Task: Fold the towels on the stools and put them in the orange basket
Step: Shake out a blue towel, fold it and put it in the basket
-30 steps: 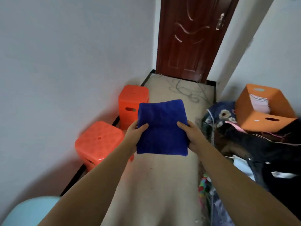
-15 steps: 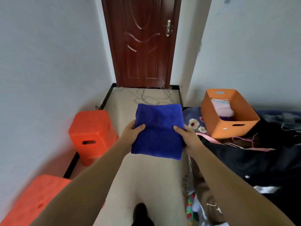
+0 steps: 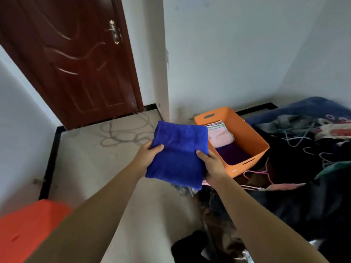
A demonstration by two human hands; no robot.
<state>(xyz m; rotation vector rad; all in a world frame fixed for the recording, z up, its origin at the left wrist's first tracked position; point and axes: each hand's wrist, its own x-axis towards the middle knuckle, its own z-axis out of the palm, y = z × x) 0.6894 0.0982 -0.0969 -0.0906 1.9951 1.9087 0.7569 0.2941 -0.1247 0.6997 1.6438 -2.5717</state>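
Head view: folded blue towel [image 3: 177, 154], held in both hands above the floor.

Left hand [image 3: 147, 156] gripping the towel's left edge, thumb on top; right hand [image 3: 211, 165] gripping the right edge, thumb on top. Towel level, just left of the orange basket [image 3: 252, 137], far corner overlapping its near rim. In basket: folded pink towel [image 3: 220, 134], purple towel [image 3: 234, 153]. Orange stool [image 3: 28, 228] at lower left, blurred. Dark clothes and hangers [image 3: 264, 172] heaped to the right. Brown door [image 3: 76, 59] shut, beyond.
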